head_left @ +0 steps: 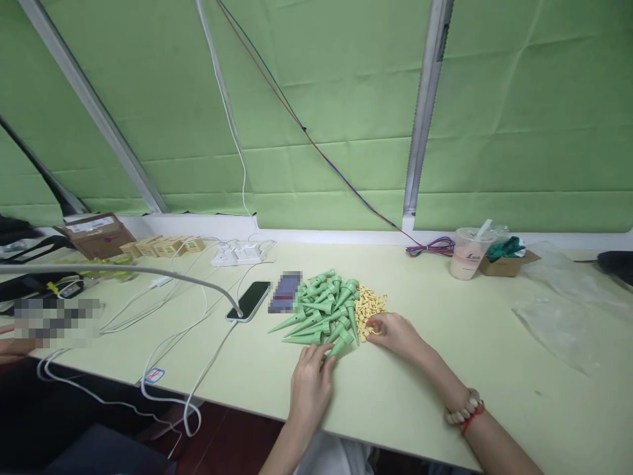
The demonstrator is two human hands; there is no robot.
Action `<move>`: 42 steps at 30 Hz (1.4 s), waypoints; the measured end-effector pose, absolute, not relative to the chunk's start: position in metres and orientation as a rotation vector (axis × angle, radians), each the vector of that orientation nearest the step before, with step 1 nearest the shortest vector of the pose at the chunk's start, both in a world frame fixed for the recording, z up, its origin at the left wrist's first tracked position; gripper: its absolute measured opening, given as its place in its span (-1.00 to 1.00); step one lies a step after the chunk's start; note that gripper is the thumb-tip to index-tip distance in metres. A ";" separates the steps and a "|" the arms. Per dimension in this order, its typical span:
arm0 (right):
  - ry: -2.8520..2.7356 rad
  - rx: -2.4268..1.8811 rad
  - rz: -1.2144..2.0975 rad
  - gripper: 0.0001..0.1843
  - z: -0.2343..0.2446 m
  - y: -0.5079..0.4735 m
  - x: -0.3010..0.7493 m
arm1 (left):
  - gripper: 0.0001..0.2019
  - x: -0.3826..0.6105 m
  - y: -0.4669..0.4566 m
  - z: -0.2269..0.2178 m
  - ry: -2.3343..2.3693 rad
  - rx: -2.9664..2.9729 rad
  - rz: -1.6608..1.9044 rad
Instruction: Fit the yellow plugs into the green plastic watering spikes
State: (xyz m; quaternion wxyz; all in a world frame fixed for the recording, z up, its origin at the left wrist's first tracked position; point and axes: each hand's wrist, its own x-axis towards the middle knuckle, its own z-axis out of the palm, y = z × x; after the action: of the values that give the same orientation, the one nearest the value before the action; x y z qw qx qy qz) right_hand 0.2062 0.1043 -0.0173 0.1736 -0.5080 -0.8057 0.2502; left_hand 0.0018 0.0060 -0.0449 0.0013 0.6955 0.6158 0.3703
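A heap of green cone-shaped plastic spikes [324,310] lies in the middle of the pale green table [425,369]. Right beside it sits a pile of small yellow pieces [370,305]. My left hand [310,382] rests at the near edge of the green heap, its fingertips closing on one green spike [340,343]. My right hand [395,333] is curled at the near edge of the yellow pile, fingertips pinching a yellow piece. A beaded bracelet is on my right wrist.
A black phone [248,300] on a white cable lies left of the heap. Power strips [237,254], small boxes [163,246], a cardboard box [96,234], a pink drink cup [467,254] and clear plastic bags [558,316] stand around. Another person's hand [12,349] is at far left.
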 end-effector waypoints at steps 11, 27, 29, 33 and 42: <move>-2.069 -1.367 0.912 -0.72 -0.028 0.116 0.206 | -0.80 0.037 0.042 -0.015 1.539 1.672 1.537; -1.450 -1.116 1.152 -0.34 -0.028 0.139 0.219 | -0.30 0.087 0.119 -0.006 1.190 1.495 1.635; -1.360 -1.128 1.149 -0.29 -0.027 0.141 0.220 | -0.34 0.084 0.120 -0.010 1.152 1.498 1.581; -1.218 -1.158 1.165 -0.26 -0.023 0.144 0.225 | -0.33 0.082 0.123 -0.013 0.947 1.350 1.551; -1.100 -1.163 1.068 -0.27 -0.014 0.140 0.228 | -0.29 0.074 0.124 -0.007 0.799 1.140 1.409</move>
State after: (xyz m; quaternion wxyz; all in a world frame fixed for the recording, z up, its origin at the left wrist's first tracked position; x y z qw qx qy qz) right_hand 0.2282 0.1395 -0.0140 0.5716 -0.4960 -0.4690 0.4553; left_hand 0.0742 0.1238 -0.0075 0.5484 0.4814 0.3372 0.5948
